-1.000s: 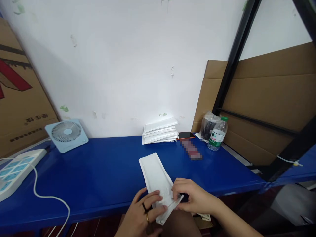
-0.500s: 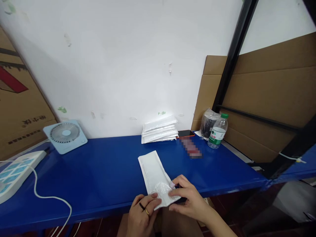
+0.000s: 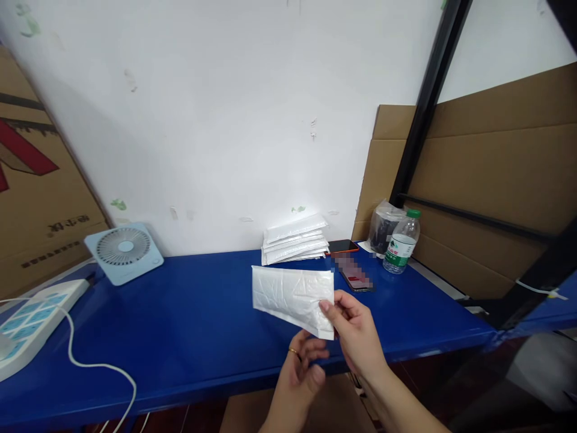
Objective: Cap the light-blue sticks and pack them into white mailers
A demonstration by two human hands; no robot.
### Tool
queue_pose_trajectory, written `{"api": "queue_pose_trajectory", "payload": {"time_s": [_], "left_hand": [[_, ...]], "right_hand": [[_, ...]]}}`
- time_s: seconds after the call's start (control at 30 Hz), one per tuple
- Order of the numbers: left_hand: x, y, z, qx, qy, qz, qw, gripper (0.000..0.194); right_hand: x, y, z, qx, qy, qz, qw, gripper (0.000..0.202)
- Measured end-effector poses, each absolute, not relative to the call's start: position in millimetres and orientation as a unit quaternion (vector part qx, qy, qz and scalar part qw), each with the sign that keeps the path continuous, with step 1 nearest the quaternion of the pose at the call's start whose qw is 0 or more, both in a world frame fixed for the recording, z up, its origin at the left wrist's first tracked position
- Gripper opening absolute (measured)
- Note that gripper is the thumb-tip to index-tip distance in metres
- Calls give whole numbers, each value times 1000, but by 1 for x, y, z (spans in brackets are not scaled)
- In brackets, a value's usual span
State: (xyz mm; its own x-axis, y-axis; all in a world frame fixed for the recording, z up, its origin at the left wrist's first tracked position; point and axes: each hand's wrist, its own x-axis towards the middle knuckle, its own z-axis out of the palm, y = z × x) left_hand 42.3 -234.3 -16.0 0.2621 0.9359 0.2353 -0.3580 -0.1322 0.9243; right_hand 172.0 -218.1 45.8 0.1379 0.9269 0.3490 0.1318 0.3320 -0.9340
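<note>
A white padded envelope (image 3: 291, 296) is held up above the blue table, its long side running left to right. My right hand (image 3: 356, 328) pinches its right end, thumb on the near face and fingers behind. Just below the envelope, my left hand (image 3: 303, 370) is turned palm up with its fingers apart and loosely curled, holding nothing; a gold ring is on one finger. Behind them, against the wall, lies a stack of similar white padded envelopes (image 3: 295, 240).
On the blue table (image 3: 193, 313) are a light-blue fan (image 3: 126, 249), a white power strip (image 3: 42, 322) with a cable, a phone (image 3: 354, 273), an orange-edged phone (image 3: 342, 246), a water bottle (image 3: 400, 243) and a bagged dark cup (image 3: 383, 228). Cardboard (image 3: 491, 186) lines the right side.
The envelope has been lifted off the table and turned sideways, now in my right hand alone. My left hand has let go of it and rolled palm up. The view has shifted slightly.
</note>
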Motion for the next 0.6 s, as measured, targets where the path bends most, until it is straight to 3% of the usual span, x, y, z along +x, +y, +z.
{"api": "queue_pose_trajectory", "payload": {"time_s": [0.07,0.2,0.33,0.6], "left_hand": [[47,-229,-11,390,250,552,693,54],[33,-213,-1,289,301,553,721,32],[4,-173,11,202,370,610,671,31],[-50,-14,32,147,428,668,590,24]], "right_hand": [[161,-218,34,-443,-487,459,597,25],[150,-216,15,-399,-485,557,543,34],[161,-211,13,-433,-512,533,516,33],[184,-204,0,-469,-536,501,492,28]]}}
